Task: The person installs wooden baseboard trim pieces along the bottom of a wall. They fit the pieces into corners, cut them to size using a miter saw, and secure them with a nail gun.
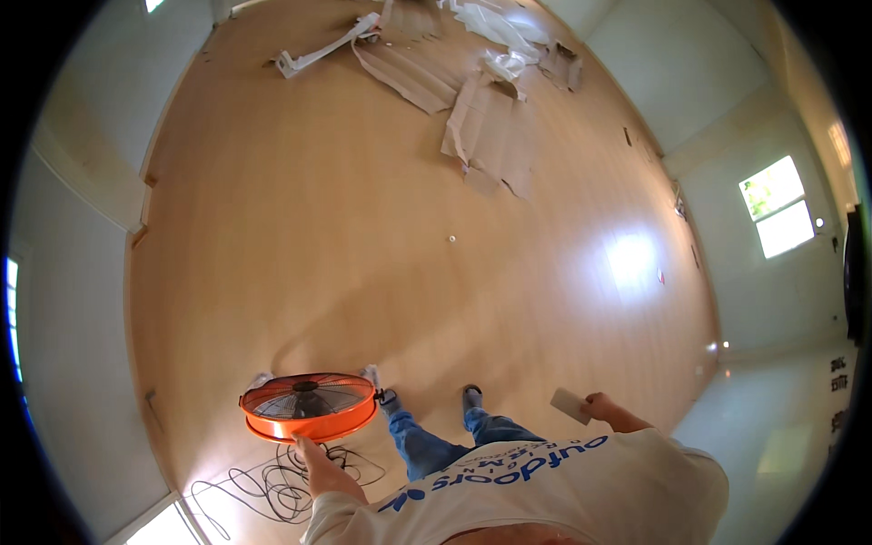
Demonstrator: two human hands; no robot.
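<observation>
Orange drum fan is seen over the near-left part of the floor, toward the left edge, grille tipped upward; whether its weight is borne by the floor or the hand cannot be told. Its rim is drawn out as an oval, long axis running left to right. Left hand is placed at the rim's near side, touching; the fan lies directly ahead of it. Whether the fingers are clamped or just rested there cannot be told, as the grip is partly hidden. Right hand is well apart, on the fan's right beyond the legs, closed on a flat grey piece. So the fan is reached nearest by the left hand. Loose black cable is coiled on the floor just nearer than the fan; any link between them cannot be made out. Torn cardboard and clear plastic sheeting are scattered toward the floor's far edge.
</observation>
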